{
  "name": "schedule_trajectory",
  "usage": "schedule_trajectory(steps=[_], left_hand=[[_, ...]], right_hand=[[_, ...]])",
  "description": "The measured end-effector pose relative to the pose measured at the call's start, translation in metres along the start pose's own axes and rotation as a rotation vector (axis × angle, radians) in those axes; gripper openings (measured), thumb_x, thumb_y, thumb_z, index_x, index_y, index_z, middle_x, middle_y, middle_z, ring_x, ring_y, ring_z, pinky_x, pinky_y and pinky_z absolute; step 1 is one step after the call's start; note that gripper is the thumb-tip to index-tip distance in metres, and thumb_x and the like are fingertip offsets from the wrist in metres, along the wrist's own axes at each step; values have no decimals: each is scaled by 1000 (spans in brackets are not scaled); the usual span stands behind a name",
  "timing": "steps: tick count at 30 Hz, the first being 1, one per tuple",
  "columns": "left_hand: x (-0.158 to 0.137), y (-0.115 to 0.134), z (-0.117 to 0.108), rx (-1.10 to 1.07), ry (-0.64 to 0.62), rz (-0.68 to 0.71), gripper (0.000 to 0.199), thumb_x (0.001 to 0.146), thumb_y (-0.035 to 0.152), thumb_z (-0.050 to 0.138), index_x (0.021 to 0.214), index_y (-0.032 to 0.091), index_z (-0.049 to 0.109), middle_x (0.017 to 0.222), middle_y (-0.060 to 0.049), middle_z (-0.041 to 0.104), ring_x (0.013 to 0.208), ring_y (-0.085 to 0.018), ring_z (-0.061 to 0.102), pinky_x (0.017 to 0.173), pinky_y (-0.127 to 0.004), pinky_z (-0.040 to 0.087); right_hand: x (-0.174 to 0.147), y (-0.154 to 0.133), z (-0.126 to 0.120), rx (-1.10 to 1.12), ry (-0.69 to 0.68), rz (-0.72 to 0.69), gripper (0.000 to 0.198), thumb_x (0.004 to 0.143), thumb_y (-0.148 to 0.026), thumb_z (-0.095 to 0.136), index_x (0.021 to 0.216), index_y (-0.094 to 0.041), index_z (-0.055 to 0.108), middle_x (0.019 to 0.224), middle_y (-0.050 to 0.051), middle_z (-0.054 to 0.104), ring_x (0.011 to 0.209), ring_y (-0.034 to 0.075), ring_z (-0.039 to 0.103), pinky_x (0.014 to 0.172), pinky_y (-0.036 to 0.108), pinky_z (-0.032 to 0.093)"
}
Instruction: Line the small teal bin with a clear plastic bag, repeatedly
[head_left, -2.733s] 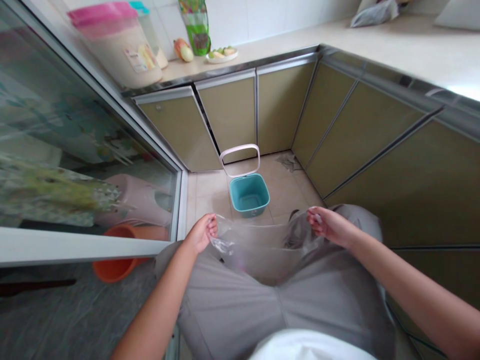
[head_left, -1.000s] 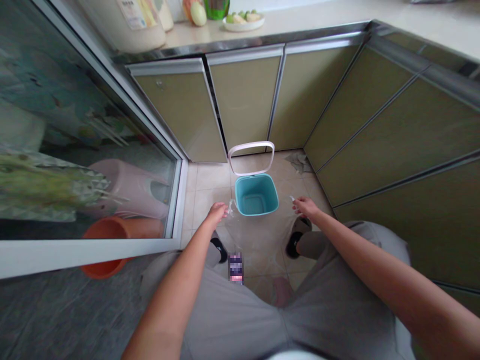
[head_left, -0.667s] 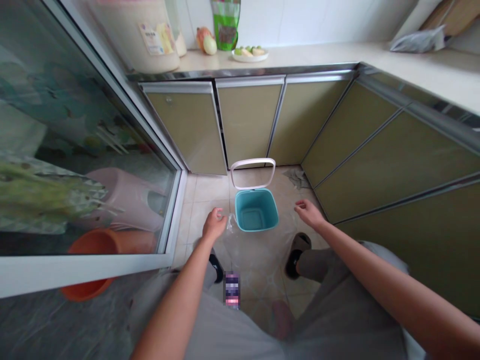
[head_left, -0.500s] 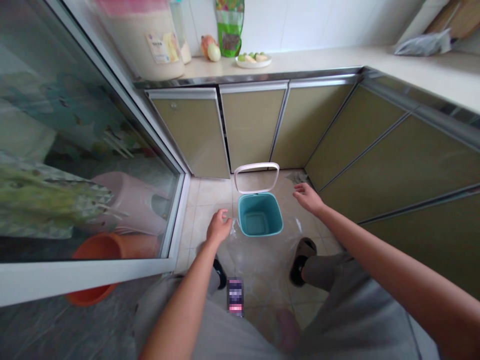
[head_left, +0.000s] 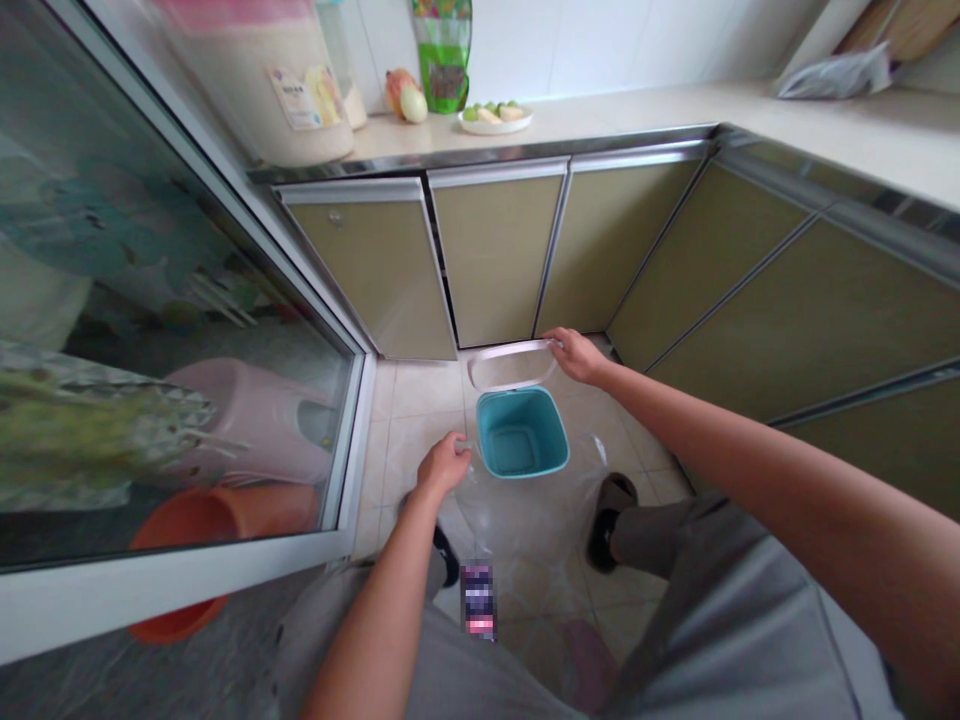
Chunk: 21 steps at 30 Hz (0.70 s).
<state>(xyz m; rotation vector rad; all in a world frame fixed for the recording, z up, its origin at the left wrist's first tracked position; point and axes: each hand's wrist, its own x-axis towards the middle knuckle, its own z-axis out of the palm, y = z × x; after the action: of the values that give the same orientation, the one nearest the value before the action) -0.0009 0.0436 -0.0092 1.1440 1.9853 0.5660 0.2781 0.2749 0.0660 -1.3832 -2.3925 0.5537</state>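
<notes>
A teal bin [head_left: 523, 432] stands on the tiled floor, its inside bare. Behind its back edge, a pale pink rim ring [head_left: 510, 352] is raised and tilted. My right hand [head_left: 574, 355] has its fingers closed on the ring's right far corner. Left of the bin is my left hand [head_left: 446, 464], fingers drawn together at the edge of a clear plastic bag [head_left: 517, 510]. The bag is see-through and spreads over the floor in front of the bin, so its outline is hard to follow.
Cabinet doors [head_left: 495, 255] stand behind the bin, the left one slightly ajar. A glass sliding door [head_left: 172, 330] is at left, with an orange bucket [head_left: 180, 525]. My slippered foot [head_left: 615, 515] is at right; a blurred-out package [head_left: 478, 600] lies between my legs.
My right hand has moved left and taken hold of the pink rim ring, whose far side now tilts lower. My left hand's fingers have closed by the bag's edge.
</notes>
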Motion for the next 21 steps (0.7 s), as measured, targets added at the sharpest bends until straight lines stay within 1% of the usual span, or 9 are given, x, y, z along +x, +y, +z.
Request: schedule_trajectory(steps=[3, 6, 9, 12, 15, 18, 21], left_hand=[[0, -1, 1, 7, -29, 0, 28, 82, 34, 75, 109, 27, 69, 89, -5, 73, 86, -24, 67, 77, -29, 43], [1, -6, 5, 53, -55, 17, 32, 85, 40, 72, 114, 26, 69, 94, -6, 74, 86, -24, 68, 78, -30, 44], [1, -11, 7, 98, -64, 13, 34, 86, 43, 71, 116, 27, 69, 99, -7, 75, 88, -24, 68, 77, -30, 44], [-1, -13, 8, 119, -74, 5, 34, 86, 43, 71, 117, 27, 70, 102, -7, 76, 90, -24, 69, 78, -30, 45], [-3, -13, 8, 133, -74, -7, 36, 85, 43, 73, 116, 26, 70, 104, -8, 77, 90, -24, 69, 78, -29, 45], [-4, -12, 8, 206, -102, -12, 35, 88, 44, 69, 119, 27, 69, 105, -6, 78, 92, -22, 70, 78, -28, 47], [-3, -11, 7, 293, -136, -1, 35, 93, 43, 62, 125, 28, 66, 110, -5, 77, 94, -21, 71, 77, -27, 48]], right_hand=[[-40, 3, 3, -14, -122, -27, 33, 102, -32, 50, 128, -16, 65, 120, 15, 67, 108, 25, 61, 99, 33, 45], [-82, 2, 13, -36, -278, -35, 24, 100, -33, 57, 115, -18, 69, 112, 13, 68, 97, 23, 63, 91, 30, 46], [-113, -1, 31, -85, -439, -29, 14, 96, -30, 62, 100, -21, 72, 107, 12, 70, 95, 23, 64, 86, 29, 46], [-130, 1, 53, -154, -564, 32, 8, 90, -27, 68, 94, -23, 74, 107, 10, 72, 96, 24, 65, 84, 29, 47], [-138, 10, 78, -233, -660, 83, 13, 86, -27, 72, 98, -26, 77, 113, 9, 73, 102, 25, 67, 86, 30, 48], [-141, 23, 100, -338, -725, 73, 24, 88, -32, 69, 111, -28, 76, 122, 9, 71, 109, 27, 67, 89, 34, 50], [-143, 30, 116, -377, -756, 49, 31, 91, -36, 66, 120, -30, 74, 127, 11, 70, 113, 30, 67, 89, 38, 52]])
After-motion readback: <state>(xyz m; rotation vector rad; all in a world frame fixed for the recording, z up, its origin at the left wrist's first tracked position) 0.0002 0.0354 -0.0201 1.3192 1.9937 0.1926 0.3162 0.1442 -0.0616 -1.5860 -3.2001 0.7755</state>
